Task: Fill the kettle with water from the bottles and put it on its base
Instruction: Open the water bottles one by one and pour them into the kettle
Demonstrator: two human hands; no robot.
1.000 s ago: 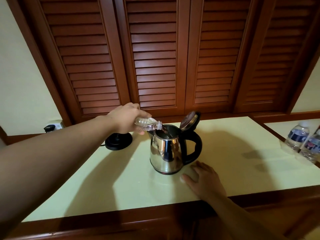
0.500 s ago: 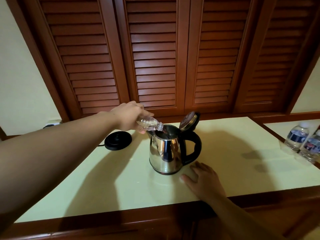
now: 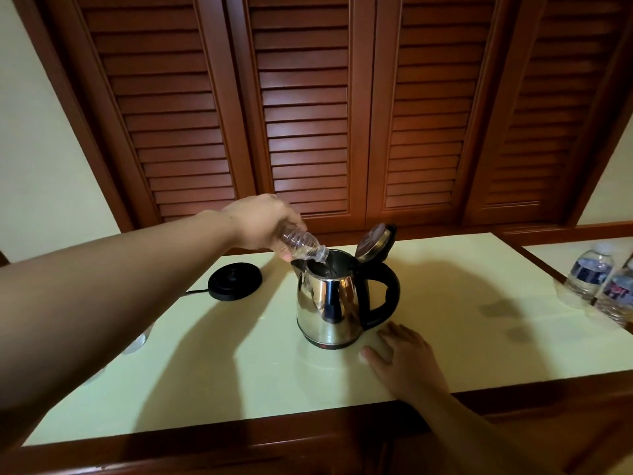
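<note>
A shiny steel kettle with a black handle stands on the pale countertop, its lid flipped up. My left hand grips a clear plastic bottle, tilted neck-down over the kettle's mouth; a thin stream of water runs in. My right hand lies flat on the counter just right of the kettle's foot, fingers spread, holding nothing. The round black kettle base with its cord sits behind and left of the kettle.
Two full water bottles with dark labels stand at the counter's far right edge. Something clear, part hidden by my left forearm, lies at the left. Dark louvred wooden doors rise behind the counter; a wooden rim edges its front.
The bottle has tipped steeper, its base raised higher over the kettle, and my left arm has lifted a little. The right hand and kettle have not moved.
</note>
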